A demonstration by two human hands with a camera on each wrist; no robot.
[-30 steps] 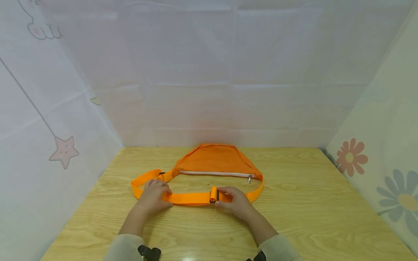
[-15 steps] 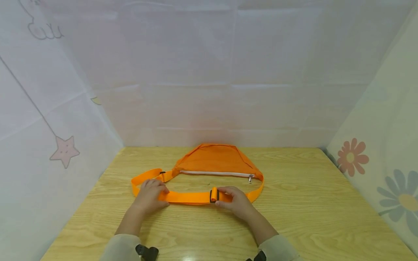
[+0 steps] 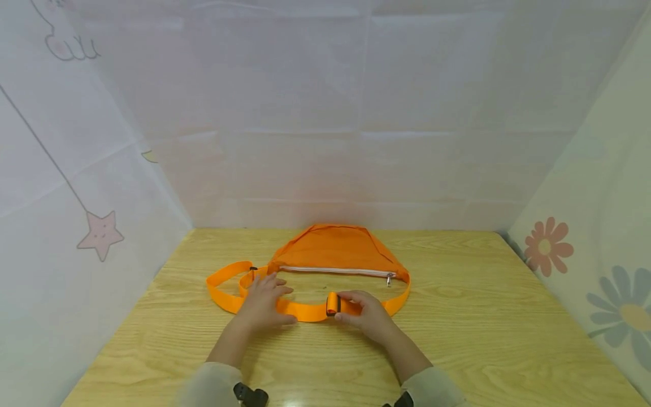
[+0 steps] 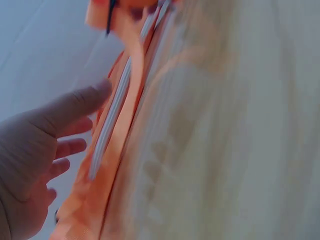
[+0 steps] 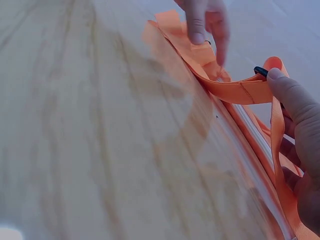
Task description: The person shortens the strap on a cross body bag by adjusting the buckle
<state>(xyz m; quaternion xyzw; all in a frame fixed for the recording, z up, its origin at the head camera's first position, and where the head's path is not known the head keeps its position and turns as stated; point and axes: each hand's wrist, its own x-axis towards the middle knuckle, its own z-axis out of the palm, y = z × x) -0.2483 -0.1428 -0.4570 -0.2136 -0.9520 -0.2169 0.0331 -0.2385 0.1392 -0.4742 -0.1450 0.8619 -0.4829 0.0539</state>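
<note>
An orange waist bag (image 3: pixel 335 249) with a white zipper (image 3: pixel 335 271) lies at the back of the table, its strap (image 3: pixel 305 312) looped toward me. My right hand (image 3: pixel 370 316) pinches the strap at a black slide adjuster (image 3: pixel 333 306), where a short fold of webbing stands up; the right wrist view shows the thumb on this slider (image 5: pixel 261 71). My left hand (image 3: pixel 264 302) is over the strap's left part with fingers spread. In the left wrist view the left hand's thumb and fingers (image 4: pixel 70 147) are apart, with no webbing between them.
A second black buckle (image 3: pixel 253 269) sits on the strap near the bag's left end. A metal zipper pull (image 3: pixel 389 280) hangs at the right. White printed cloth (image 3: pixel 356 113) stands behind and beside the wooden table (image 3: pixel 468 316).
My left hand has let go of the strap and moved right toward the slider, fingers spreading. The strap's left part has sagged into a looser curve. My right hand stays in place.
</note>
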